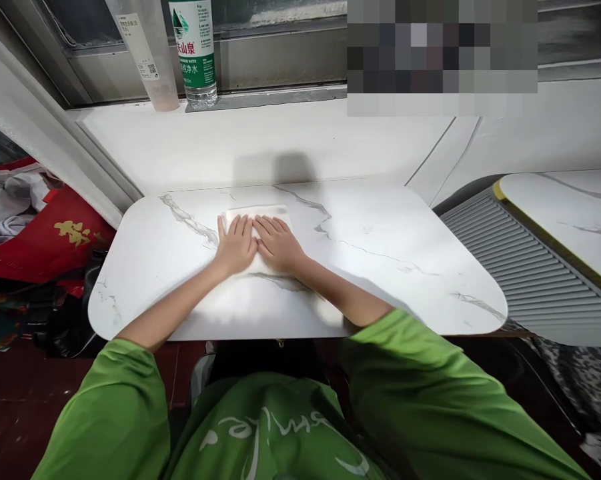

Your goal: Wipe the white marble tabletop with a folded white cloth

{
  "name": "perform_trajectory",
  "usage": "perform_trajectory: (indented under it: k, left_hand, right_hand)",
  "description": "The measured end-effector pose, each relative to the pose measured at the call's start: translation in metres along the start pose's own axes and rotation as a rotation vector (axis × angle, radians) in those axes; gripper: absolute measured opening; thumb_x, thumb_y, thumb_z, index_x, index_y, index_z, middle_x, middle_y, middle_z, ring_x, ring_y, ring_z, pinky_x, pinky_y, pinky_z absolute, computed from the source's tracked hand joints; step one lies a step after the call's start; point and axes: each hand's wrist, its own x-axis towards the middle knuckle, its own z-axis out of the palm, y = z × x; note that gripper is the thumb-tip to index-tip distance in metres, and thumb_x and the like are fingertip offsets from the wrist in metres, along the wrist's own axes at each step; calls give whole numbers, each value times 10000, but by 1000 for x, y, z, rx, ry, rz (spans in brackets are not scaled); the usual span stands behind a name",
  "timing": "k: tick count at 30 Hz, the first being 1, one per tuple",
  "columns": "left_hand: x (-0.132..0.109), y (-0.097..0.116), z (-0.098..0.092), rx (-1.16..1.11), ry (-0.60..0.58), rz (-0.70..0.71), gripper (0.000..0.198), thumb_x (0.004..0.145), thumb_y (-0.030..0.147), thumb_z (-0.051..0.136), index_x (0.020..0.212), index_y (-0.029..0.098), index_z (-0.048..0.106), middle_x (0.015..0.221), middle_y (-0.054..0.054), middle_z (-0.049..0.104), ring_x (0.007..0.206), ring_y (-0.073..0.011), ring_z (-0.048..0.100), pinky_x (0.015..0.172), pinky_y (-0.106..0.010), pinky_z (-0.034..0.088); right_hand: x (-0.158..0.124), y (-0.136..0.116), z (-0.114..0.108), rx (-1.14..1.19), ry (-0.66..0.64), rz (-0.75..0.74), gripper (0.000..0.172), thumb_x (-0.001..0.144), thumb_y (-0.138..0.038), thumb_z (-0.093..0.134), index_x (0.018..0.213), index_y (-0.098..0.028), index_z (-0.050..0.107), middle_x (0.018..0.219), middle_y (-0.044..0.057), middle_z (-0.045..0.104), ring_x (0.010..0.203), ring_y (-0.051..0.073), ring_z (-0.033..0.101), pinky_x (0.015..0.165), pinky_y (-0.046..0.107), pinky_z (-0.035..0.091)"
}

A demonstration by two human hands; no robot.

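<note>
Pressing step: left hand (236,245) and right hand (279,243), fingers straight and together, flatten an apparently folded white cloth (260,212); a further fold requires pinching the edge beyond the fingertips.

White cloth (257,215), folded into a small flat rectangle, lying square-on upon the white marble-veined table (405,267), left of centre, toward the far edge.

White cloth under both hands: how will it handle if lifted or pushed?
Probably floppy and light: the white cloth lies thin and flat under the left hand and right hand, so it would likely droop if lifted by one edge. On the glossy table it may slide easily when pushed.
</note>
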Motion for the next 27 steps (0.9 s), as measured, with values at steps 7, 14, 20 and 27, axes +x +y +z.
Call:
perform_trajectory:
  k: [7, 14, 20, 27]
  left_hand:
    - [-75, 80, 0, 39, -34, 136, 584, 998, 276, 261, 1454, -72, 369, 1553, -237, 369, 1481, -351, 284, 1223, -606, 161]
    - [-66, 82, 7, 3, -28, 177, 569, 979, 275, 323, 1444, -45, 392, 1541, -215, 406, 1473, -317, 317, 1236, -531, 200]
    - [11, 52, 13, -88, -50, 60, 537, 937, 194, 346, 1437, 9, 415, 1540, -173, 426, 1467, -257, 331, 1255, -465, 157]
    - [108, 10, 21, -188, -16, 28, 473, 923, 180, 344, 1370, 104, 479, 1509, -118, 474, 1430, -199, 376, 1251, -417, 163]
  right_hand:
    - [-113, -11, -29, -8, 89, -121, 538, 984, -258, 305, 1477, -71, 414, 1497, 170, 479, 1414, 286, 404, 1159, 500, 347]
    - [-115, -3, -33, 45, 83, -102, 543, 957, -262, 343, 1459, -76, 431, 1459, 169, 521, 1379, 288, 445, 1144, 505, 373]
    - [-47, 39, -16, 39, 64, -16, 529, 933, -248, 319, 1378, -37, 514, 1441, 187, 533, 1347, 303, 464, 1145, 490, 345]
    - [41, 88, 2, 27, 51, 116, 538, 904, -225, 319, 1383, -65, 505, 1450, 171, 521, 1335, 311, 453, 1132, 493, 328]
